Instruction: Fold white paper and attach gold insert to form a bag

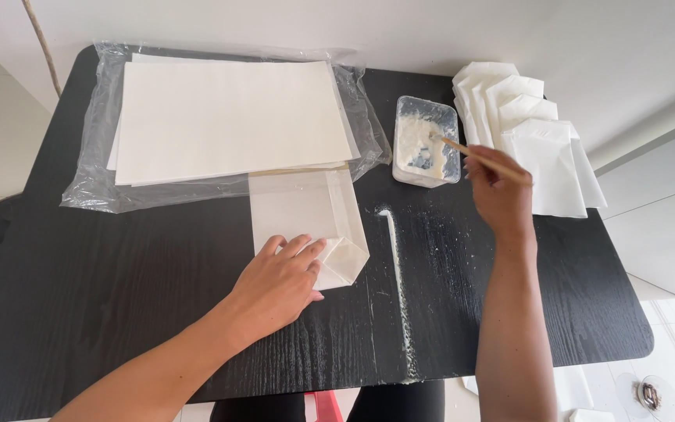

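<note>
Under the left hand point(279, 281), in the head view, a partly folded white paper bag point(306, 223) lies flat on the black tabletop point(119, 297); the hand rests spread and palm-down on its lower end, fingers extended, pinning the sheet without gripping it. Just beside the fingertips, the bag's bottom flaps point(347, 262) are folded into a diamond-shaped base. The paper appears thin, light and easily creased, so it is best held by flat pressure on the body, clear of the folds and any wet paste. The right hand point(500, 191) is closed around a thin wooden stick point(462, 148), whose tip sits in a clear rectangular tub of white paste point(426, 141) just ahead of that hand. Between the hands, a line of paste residue point(396, 273) runs down the tabletop. Beyond the right hand lies a fanned row of finished white bags point(537, 141). Ahead of the left hand, a stack of white sheets point(228, 117) rests on a clear plastic wrapper point(95, 180), touching the bag's far end.
</note>
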